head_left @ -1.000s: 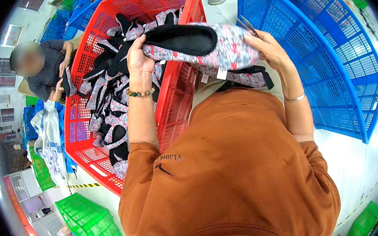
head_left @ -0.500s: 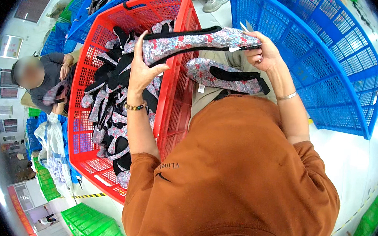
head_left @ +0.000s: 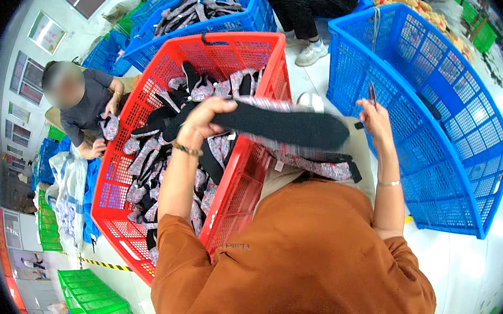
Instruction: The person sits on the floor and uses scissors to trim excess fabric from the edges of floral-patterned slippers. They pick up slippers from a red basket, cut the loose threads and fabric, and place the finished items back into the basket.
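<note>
Slipper (head_left: 293,126) was turned over since the previous frame: half a second earlier it was held on edge between both hands, whereas now its black sole faced the camera, slightly blurred. It lay across the right rim of the red crate (head_left: 233,200), its nearer end over that rim and the rest reaching out to the right of the crate. Left grip (head_left: 204,120) was closed around that nearer end, thumb on the sole, bearing the slipper alone. Right grip (head_left: 376,117), farther right of the crate, had come off the slipper and was closed on a slim pointed tool (head_left: 372,92), probably scissors. Judgement: the underside was now exposed for handling, with the tool side free to act. Second slipper (head_left: 316,166) rested on the lap, just right of the crate; more slippers (head_left: 149,148) were heaped inside it.
</note>
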Action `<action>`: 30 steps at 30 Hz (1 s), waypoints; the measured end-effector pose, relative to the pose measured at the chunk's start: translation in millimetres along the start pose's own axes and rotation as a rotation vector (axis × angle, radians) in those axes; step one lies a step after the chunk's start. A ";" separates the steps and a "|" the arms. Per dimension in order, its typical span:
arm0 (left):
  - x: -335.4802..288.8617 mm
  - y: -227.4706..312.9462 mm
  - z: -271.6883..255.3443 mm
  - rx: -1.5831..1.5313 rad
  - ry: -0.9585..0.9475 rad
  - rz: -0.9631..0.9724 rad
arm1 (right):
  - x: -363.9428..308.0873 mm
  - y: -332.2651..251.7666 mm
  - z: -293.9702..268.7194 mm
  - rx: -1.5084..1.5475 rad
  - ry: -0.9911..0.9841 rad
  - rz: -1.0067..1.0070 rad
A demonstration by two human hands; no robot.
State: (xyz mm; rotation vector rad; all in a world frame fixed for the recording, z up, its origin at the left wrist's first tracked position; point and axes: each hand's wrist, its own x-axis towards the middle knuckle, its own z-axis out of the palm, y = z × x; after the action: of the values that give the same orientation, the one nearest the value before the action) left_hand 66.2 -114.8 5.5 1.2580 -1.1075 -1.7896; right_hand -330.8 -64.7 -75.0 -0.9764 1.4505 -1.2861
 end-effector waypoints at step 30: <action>85.2 -158.6 -86.8 0.922 0.537 0.437 | -4.6 91.2 48.0 -0.979 -0.586 -0.296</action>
State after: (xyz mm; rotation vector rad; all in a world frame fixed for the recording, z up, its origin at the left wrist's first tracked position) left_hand 114.2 -146.6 -185.8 1.6762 -1.7582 -0.5200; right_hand -281.4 -59.9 -165.4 -2.0594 1.4601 -0.3139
